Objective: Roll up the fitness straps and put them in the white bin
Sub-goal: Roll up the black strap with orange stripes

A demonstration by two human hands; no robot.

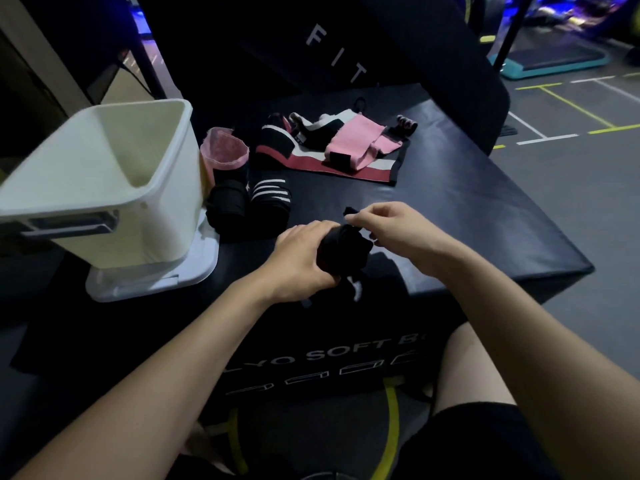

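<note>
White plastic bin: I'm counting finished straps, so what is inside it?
The white plastic bin shows only bare inner walls; its bottom is hidden by the near rim. Rolled straps, like the black-and-white striped roll, lie outside beside it.

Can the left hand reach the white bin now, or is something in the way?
Probably yes: the white bin stands open to the left with nothing between, but the left hand grips the black strap.

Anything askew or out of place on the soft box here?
The white bin is tipped, leaning on its lid rather than standing flat, and nothing shows inside it. Rolled straps sit beside it, outside. Both hands, left and right, hold a black strap.
</note>
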